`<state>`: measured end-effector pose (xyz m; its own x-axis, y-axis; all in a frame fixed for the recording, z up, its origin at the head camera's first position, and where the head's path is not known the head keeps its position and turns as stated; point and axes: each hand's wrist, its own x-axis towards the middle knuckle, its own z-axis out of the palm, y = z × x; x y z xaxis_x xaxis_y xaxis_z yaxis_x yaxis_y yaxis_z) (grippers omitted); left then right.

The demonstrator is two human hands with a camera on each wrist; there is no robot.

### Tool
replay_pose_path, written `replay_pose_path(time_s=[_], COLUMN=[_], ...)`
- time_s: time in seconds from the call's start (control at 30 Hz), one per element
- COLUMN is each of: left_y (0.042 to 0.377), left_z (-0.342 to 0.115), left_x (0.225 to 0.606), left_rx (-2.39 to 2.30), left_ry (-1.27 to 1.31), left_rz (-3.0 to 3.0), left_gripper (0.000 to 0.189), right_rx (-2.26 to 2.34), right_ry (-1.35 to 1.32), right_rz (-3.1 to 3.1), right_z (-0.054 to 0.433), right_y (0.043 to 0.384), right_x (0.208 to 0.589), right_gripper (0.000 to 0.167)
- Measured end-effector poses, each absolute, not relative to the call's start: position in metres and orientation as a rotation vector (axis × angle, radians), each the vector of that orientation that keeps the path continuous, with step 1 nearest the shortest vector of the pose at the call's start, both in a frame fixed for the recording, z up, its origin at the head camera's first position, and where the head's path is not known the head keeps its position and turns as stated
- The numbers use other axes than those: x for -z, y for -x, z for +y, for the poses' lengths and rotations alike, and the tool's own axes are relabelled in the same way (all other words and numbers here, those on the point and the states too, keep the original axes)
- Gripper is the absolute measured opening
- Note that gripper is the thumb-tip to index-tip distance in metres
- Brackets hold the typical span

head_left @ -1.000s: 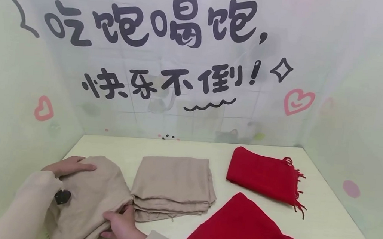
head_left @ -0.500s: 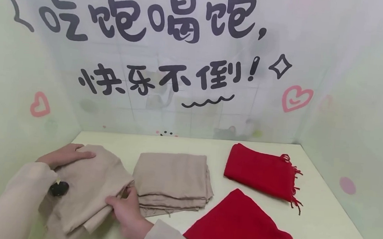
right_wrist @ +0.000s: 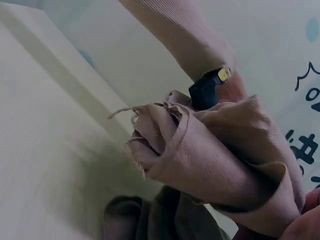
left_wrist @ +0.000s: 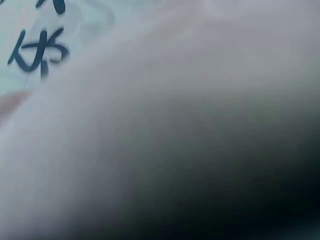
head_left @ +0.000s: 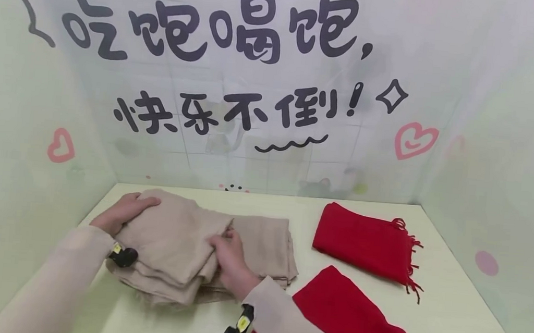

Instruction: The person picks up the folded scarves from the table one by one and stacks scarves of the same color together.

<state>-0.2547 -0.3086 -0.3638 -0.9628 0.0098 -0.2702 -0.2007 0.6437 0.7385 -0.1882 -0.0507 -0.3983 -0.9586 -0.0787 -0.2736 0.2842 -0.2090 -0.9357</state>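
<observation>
Now left hand [head_left: 124, 211] and right hand [head_left: 233, 258] both pinch beige bundle [head_left: 169, 237], shifted toward 2 o'clock, so it partly hides folded cloth [head_left: 267, 245]

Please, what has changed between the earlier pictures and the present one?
The held cloth has moved forward and to the right, and in the head view it now hides part of the folded cloth. The left hand and right hand moved with it; both keep hold. The folded cloth, far red cloth and near red cloth stayed.
</observation>
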Motion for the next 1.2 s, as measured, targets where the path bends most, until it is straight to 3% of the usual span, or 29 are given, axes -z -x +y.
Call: replay_pose_path(time_s=[0.17, 0.37, 0.67, 0.87, 1.2], left_y=[0.253, 0.254, 0.252, 0.246, 0.238], left_z=[-0.278, -0.241, -0.191, -0.184, -0.186], left_x=[0.373, 0.386, 0.404, 0.424, 0.437], left_rx=[-1.437, -1.641, -1.795, -1.776, -1.689], left_ry=[0.242, 0.223, 0.286, 0.329, 0.284], left_rz=[2.477, 2.359, 2.387, 2.358, 2.496], left_gripper=[0.076, 0.055, 0.068, 0.068, 0.050], right_rx=[2.276, 2.246, 2.161, 2.021, 1.715], right_ry=[-0.258, -0.300, -0.319, -0.328, -0.355], right_rz=[1.835, 1.944, 2.031, 2.109, 2.327], right_z=[-0.021, 0.019, 0.069, 0.085, 0.088], right_y=[0.212, 0.233, 0.253, 0.256, 0.254], right_x=[0.402, 0.407, 0.416, 0.428, 0.440], right_gripper=[0.031, 0.045, 0.044, 0.043, 0.039])
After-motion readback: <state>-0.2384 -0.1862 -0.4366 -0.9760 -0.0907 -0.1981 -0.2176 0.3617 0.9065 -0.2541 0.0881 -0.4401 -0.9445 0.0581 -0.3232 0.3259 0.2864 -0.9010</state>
